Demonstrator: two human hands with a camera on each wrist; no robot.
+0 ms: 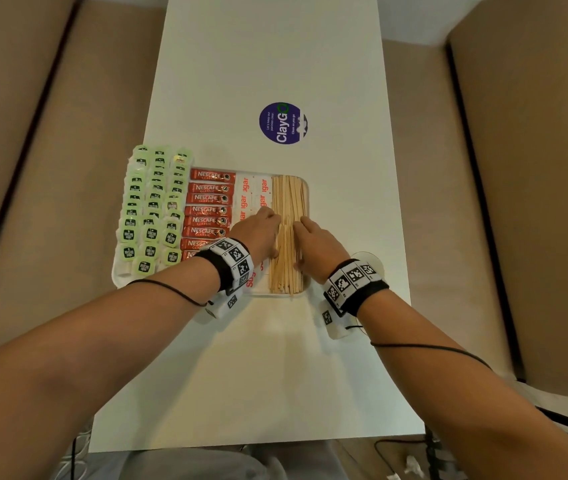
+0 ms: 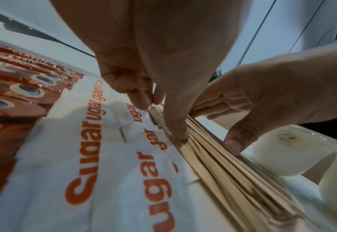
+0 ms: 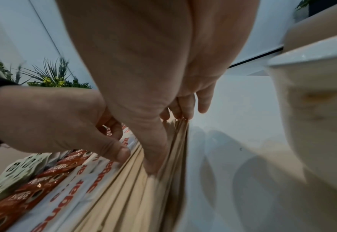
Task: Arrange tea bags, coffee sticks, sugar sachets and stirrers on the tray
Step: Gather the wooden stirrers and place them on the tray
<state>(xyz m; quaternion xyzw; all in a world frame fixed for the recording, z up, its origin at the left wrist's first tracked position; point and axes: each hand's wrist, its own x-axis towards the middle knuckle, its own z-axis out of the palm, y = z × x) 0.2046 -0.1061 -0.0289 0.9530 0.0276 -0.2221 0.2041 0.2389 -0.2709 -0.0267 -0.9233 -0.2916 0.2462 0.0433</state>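
Note:
A white tray (image 1: 277,294) on the table holds four groups side by side. Green tea bags (image 1: 152,206) lie at the left, then red coffee sticks (image 1: 208,211), white sugar sachets (image 1: 251,192) and wooden stirrers (image 1: 289,199) at the right. My left hand (image 1: 268,230) rests against the left side of the stirrer pile, its thumb (image 2: 177,130) pressing on top. My right hand (image 1: 305,237) lies along the pile's right side, with its thumb (image 3: 153,161) on the stirrers (image 3: 136,188) and its fingers (image 3: 183,109) at their outer edge. Neither hand lifts anything.
The tray sits at the left edge of a long white table (image 1: 275,64). A round purple sticker (image 1: 282,123) lies beyond the tray. Brown surfaces (image 1: 33,168) flank the table on both sides. The table's near edge (image 1: 258,441) runs just in front of my body.

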